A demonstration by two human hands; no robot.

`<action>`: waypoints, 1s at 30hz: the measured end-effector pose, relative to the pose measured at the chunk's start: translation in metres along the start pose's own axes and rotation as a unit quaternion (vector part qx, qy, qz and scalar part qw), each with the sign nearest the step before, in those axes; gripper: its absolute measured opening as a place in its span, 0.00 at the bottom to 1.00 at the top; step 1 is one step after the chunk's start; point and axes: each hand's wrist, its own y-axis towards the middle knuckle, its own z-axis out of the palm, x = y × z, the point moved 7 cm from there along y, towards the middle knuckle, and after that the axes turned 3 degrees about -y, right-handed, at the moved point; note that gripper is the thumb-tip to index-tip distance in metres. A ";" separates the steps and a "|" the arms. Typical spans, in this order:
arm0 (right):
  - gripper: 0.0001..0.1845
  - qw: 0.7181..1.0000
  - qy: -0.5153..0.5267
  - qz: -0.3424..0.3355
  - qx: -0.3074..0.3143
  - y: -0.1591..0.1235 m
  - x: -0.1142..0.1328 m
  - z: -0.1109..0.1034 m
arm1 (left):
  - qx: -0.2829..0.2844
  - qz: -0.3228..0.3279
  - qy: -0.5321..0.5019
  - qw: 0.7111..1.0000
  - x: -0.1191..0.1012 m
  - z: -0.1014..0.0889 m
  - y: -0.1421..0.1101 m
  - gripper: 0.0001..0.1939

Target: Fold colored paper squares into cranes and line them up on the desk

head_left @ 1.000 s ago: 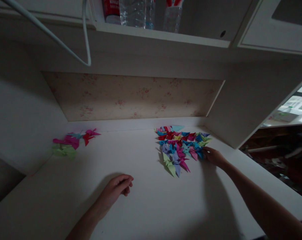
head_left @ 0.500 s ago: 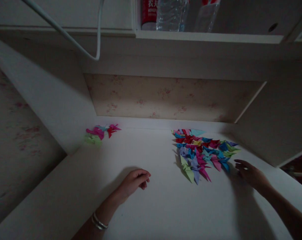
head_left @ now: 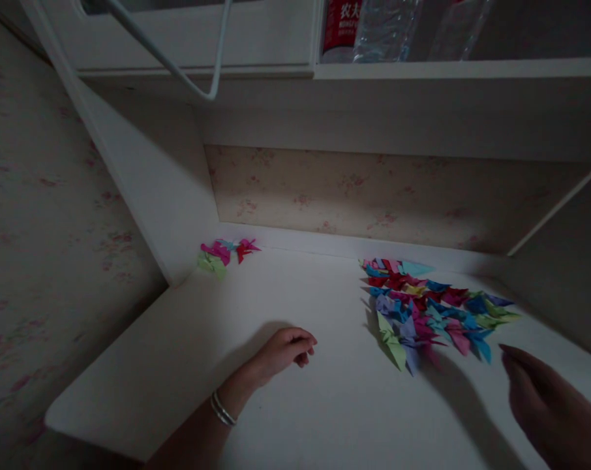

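Observation:
Rows of folded paper cranes [head_left: 413,307] in many colours lie close together on the right of the white desk [head_left: 286,411]. A smaller cluster of paper cranes [head_left: 217,253], pink, green, blue and red, sits in the far left corner. My left hand [head_left: 288,352], with two bangles at the wrist, rests over the middle of the desk, fingers curled in and nothing visible in them. My right hand [head_left: 550,398] is raised at the right, apart from the nearest blue crane [head_left: 480,343]. Its fingers point left; it is dark and blurred, and its grip is hidden.
Above the desk runs a shelf [head_left: 452,68] with a red-labelled bottle [head_left: 342,29] and clear plastic bottles [head_left: 388,29]. A white cable [head_left: 178,72] hangs at the upper left. A side panel [head_left: 143,176] bounds the desk's left, with flowered wallpaper behind.
My right hand has lifted away from the right edge of the cranes and come nearer to me. The view has swung left; my left hand stays curled over the desk.

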 end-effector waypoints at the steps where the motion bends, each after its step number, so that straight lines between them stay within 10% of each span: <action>1: 0.23 0.999 0.001 -0.021 -0.025 -0.007 0.023 -0.005 | 0.000 0.000 0.000 1.000 0.000 0.000 0.000 0.14; 6: 0.15 0.963 0.169 -0.186 0.096 -0.045 0.142 0.020 | 0.003 0.008 -0.004 1.000 0.000 0.000 0.001 0.13; 12: 0.18 0.898 0.313 -0.132 0.280 -0.079 0.232 0.092 | 0.003 0.017 -0.016 1.000 -0.003 0.001 -0.001 0.14; 17: 0.18 0.871 0.326 -0.115 0.349 -0.088 0.251 0.121 | 0.006 0.023 -0.001 1.000 -0.004 0.001 -0.001 0.13; 30: 0.16 0.871 0.326 -0.137 0.340 -0.092 0.247 0.112 | 0.009 0.026 0.000 1.000 -0.003 0.002 -0.001 0.11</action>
